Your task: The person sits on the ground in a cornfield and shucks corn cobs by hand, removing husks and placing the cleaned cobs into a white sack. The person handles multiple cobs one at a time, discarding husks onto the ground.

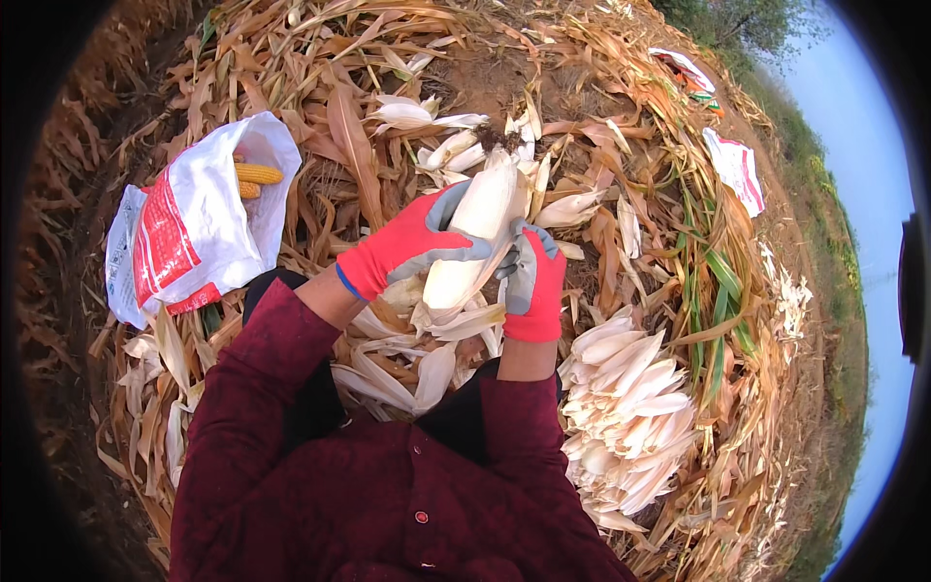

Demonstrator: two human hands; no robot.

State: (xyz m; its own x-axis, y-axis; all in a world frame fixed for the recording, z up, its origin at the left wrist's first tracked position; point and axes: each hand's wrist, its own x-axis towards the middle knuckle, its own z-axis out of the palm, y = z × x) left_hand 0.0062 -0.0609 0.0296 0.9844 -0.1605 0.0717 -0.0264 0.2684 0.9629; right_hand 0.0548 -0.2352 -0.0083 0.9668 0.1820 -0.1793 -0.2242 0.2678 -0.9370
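Both my hands wear red work gloves with grey palms. My left hand (422, 244) grips an ear of corn in its pale husk (489, 196) from the left side, thumb across it. The ear is tilted, with dark silk at its far end. My right hand (532, 270) is at the ear's right side, its fingers pinching the edge of the husk. Loose husk leaves (436, 375) lie below, between my knees. Beyond the ear lie more pale husks (407, 114) on the soil.
An opened white and red woven sack (211, 211) with yellow corn cobs (258, 174) in it stands at the left. A heap of pale husks (633, 415) lies at the lower right. Dry corn stalks surround me; more sacks (734, 171) lie at the far right.
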